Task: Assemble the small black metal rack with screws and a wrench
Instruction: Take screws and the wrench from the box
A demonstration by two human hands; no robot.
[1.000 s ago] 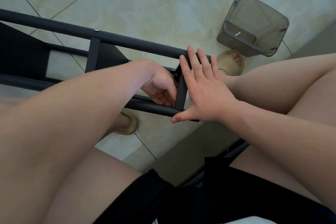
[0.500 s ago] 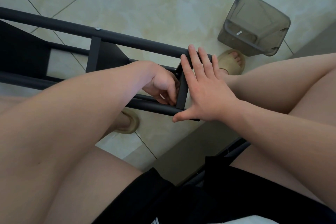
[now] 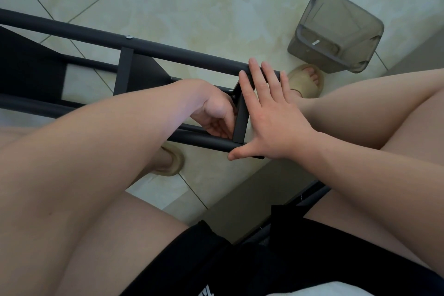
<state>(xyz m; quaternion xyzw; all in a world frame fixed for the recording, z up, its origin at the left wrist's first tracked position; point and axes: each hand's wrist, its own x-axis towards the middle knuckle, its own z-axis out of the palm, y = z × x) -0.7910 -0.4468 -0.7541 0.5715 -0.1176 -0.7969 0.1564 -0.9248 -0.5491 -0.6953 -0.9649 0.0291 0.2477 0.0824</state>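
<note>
Only the left hand (image 3: 216, 115) shifted, curled behind the end bar (image 3: 240, 122) of the black metal rack (image 3: 168, 53), contents hidden; the flat right hand (image 3: 271, 122) braced it.

Under me the floor (image 3: 192, 2) is laid with large, pale cream tiles, faintly veined in yellow and split by thin dark grout lines. A smoky grey, see-through plastic bin (image 3: 336, 36) sits on it to my right. A dull grey strip (image 3: 240, 199) runs diagonally along the tiles' near edge. The light is soft and even.
</note>
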